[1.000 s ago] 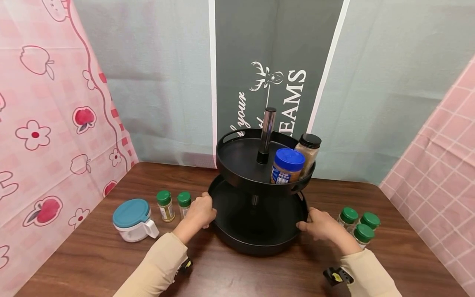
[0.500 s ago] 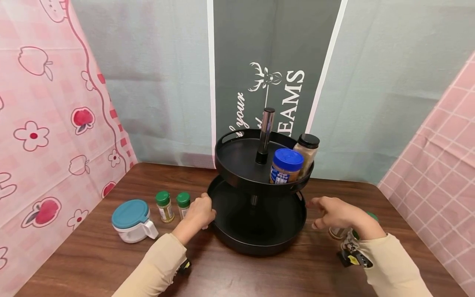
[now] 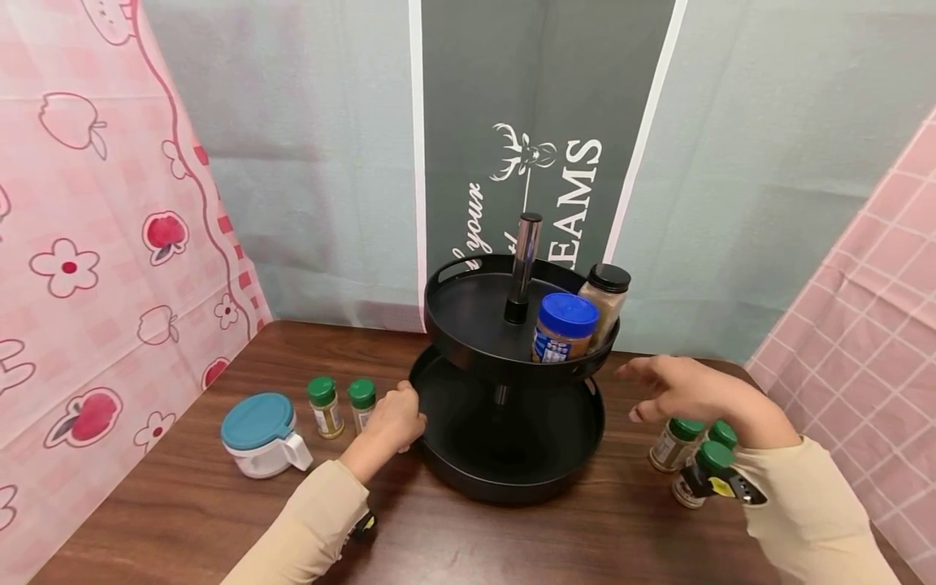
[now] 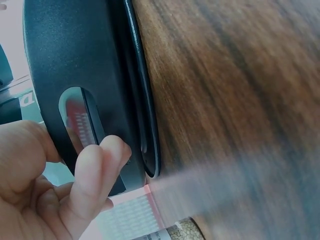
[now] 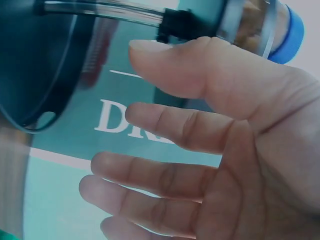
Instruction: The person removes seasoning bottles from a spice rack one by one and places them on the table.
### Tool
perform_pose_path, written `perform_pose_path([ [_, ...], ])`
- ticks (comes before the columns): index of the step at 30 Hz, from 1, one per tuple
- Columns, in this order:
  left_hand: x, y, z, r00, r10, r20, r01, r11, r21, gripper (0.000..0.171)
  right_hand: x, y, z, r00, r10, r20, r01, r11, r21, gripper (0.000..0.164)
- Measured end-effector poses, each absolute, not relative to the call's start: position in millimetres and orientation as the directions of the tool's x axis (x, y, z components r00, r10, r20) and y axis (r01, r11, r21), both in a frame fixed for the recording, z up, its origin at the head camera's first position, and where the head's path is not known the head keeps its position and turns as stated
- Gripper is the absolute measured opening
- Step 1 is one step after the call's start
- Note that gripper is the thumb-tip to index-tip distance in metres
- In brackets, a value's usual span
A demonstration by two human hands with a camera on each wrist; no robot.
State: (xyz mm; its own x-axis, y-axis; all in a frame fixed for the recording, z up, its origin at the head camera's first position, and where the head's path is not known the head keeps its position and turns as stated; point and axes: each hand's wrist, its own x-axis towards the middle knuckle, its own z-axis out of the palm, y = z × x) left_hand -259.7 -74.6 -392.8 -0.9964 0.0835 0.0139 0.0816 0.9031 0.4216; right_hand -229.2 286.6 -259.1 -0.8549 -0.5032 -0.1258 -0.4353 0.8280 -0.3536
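A black two-tier round tray stand (image 3: 497,491) stands in the middle of the table in the head view. My left hand (image 3: 395,418) grips the left rim of its lower tray. In the left wrist view the thumb is at the rim's inner side, and the fingertips (image 4: 116,150) press the outer wall beside the handle slot. My right hand (image 3: 686,393) hovers off the stand's right side, holding nothing. Its fingers (image 5: 155,175) are spread and nearly straight. A blue-lidded jar (image 3: 567,318) and a black-lidded jar (image 3: 609,281) sit on the upper tray.
Several green-capped spice bottles (image 3: 669,448) stand below my right hand, partly hidden by the wrist. Left of the stand are two more spice bottles (image 3: 326,409) and a white-handled container with a teal lid (image 3: 258,422). A printed cloth (image 3: 336,162) hangs behind the table.
My right hand has let go of the lower tray's right rim, then moved right and up, its fingers opening. The left hand and the stand stay in place.
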Motion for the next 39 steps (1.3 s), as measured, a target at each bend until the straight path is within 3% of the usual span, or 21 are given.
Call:
perform_pose_path([
  [16, -259.3, -72.5, -392.6, -0.996, 0.079, 0.045, 0.090, 0.916, 0.390, 0.040, -226.5, 288.1, -213.3, -0.884, -0.466, -0.033, -0.434, 0.845, -0.311, 0.060],
  [25, -258.0, -72.5, -392.4, -0.995, 0.086, 0.049, 0.098, 0.918, 0.383, 0.040, -227.0, 282.7, -189.3, -0.889, -0.456, 0.037, -0.437, 0.825, -0.358, 0.058],
  [39, -257.5, -73.9, -393.8, -0.994, 0.098, 0.039, 0.106, 0.911, 0.398, 0.039, -233.8, 261.7, -167.9, -0.894, -0.433, 0.115, -0.442, 0.806, -0.393, 0.068],
])
